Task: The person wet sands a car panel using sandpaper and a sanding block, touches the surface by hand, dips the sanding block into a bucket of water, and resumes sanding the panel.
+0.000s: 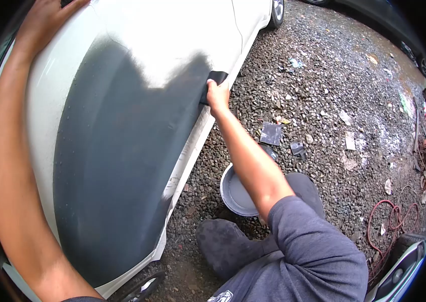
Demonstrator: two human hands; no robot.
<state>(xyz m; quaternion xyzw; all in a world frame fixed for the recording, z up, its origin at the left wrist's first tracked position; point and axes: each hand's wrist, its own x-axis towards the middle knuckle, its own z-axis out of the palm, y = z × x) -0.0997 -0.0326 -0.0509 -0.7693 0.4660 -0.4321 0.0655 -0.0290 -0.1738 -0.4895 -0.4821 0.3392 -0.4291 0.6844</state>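
Observation:
My right hand (pixel 218 96) is closed on a piece of black sandpaper (pixel 217 76), pressed flat against the car's side near the panel's lower edge. Under it is a large dark grey patch (pixel 117 151) on the white car body (pixel 182 25), with blurred, sprayed-looking upper edges. My left hand (pixel 44 25) rests on the upper part of the car at the top left. Its thumb is stretched out, and the other fingers are partly cut off by the frame edge. A round bucket (pixel 225 194) with greyish liquid stands on the gravel below my right forearm.
Near the bucket, a dark square sheet (pixel 271 134) and a small black piece (pixel 298 150) lie on the gravel (pixel 323 100). A red hose (pixel 374 221) coils at the right. Other vehicles stand at the top right and bottom right. Litter is scattered about.

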